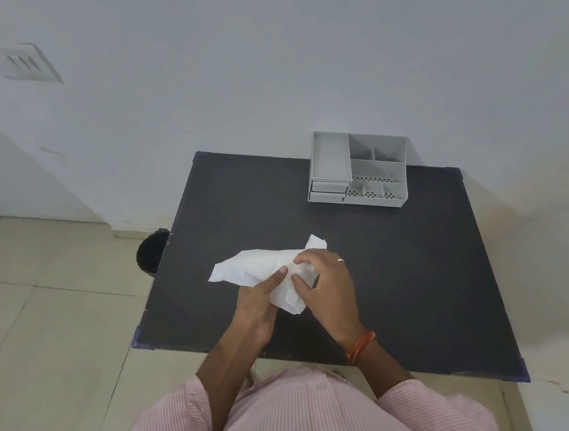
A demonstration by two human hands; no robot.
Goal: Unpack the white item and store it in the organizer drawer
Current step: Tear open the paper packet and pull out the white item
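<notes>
A crumpled white paper wrapping (249, 266) lies near the middle of the black table (419, 272). My left hand (258, 303) grips its near side, index finger stretched across the paper. My right hand (327, 283) pinches a small pale rounded item (302, 269) that pokes out of the wrapping at its right end; most of that item is hidden by my fingers. The grey organizer (358, 169) stands at the table's far right corner against the wall, with two small shut drawers (329, 186) at its front left.
The organizer has several open compartments on top. A dark round object (150, 251) sits on the floor just beyond the table's left edge. A white wall runs behind the table, and pale floor tiles lie to the left.
</notes>
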